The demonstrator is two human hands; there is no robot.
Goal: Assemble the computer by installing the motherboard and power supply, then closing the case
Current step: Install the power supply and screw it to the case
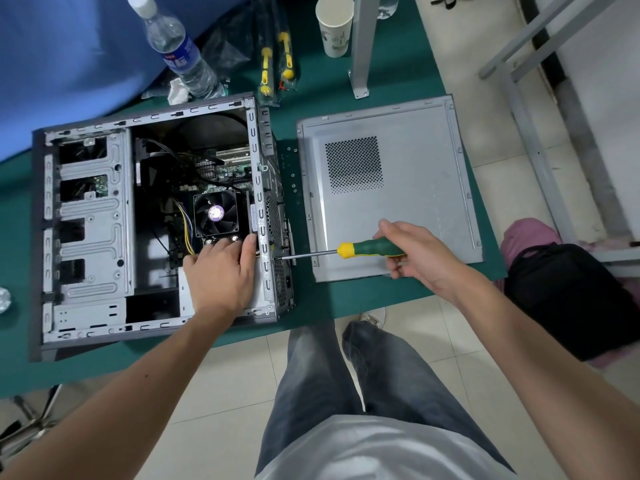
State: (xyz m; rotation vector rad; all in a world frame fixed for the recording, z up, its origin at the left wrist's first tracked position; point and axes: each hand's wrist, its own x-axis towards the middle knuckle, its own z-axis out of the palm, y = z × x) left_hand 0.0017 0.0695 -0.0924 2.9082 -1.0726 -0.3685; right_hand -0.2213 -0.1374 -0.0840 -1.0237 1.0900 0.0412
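The open grey computer case lies on its side on the green table. Inside it the motherboard sits with a black CPU fan on top. A silver power supply lies in the case's near right corner, mostly hidden under my left hand, which rests flat on it with the thumb against the case's rear wall. My right hand grips a green and yellow screwdriver; its tip touches the case's rear panel from outside. The removed side panel lies flat to the right.
A water bottle and a paper cup stand at the back of the green table. Two bagged yellow-handled tools lie behind the case. A metal post rises near the cup. A black bag sits on the floor at right.
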